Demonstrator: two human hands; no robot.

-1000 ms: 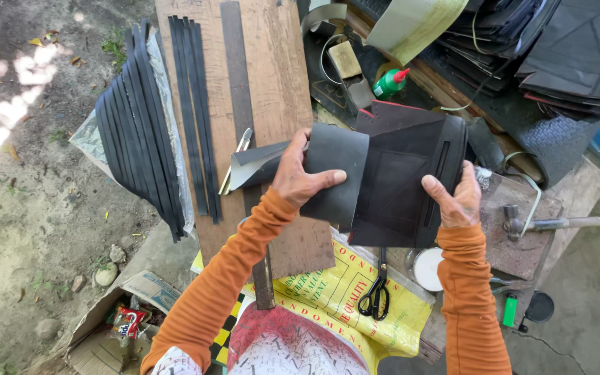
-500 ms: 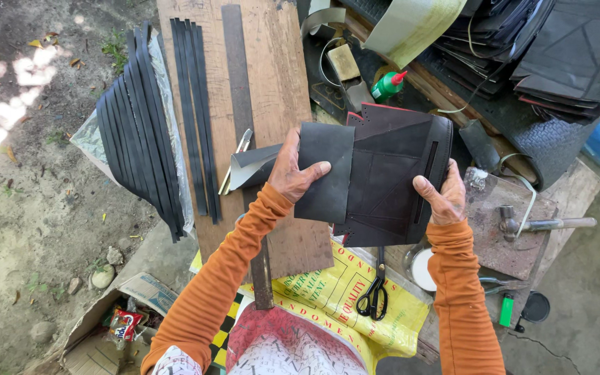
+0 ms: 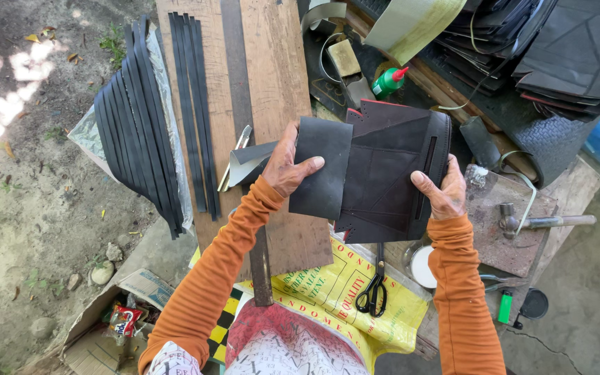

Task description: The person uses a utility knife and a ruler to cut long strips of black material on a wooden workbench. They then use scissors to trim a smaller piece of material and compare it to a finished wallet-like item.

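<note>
Two hands hold black sheet pieces up over a long wooden board. The left hand is closed on a small rectangular black panel, thumb across its face and fingers hidden behind it; the right hand is closed on the right edge of a larger stitched black piece, thumb on the front beside a long slot, fingers behind. The panel's right edge overlaps the left part of the larger piece, and the two touch there. As a judgement, the step is fitting the panel to the larger piece: it goes best if the panel's edges are kept parallel to the seam lines, the thumbs press flat so neither sheet buckles, and the overlap is checked along its whole height before either grip is eased. Relative to the board: both pieces hang above its lower right part; black strips lie on its left side; a green glue bottle stands to its right; scissors lie on a yellow sack just below it; a hammer lies well to its right.
</note>
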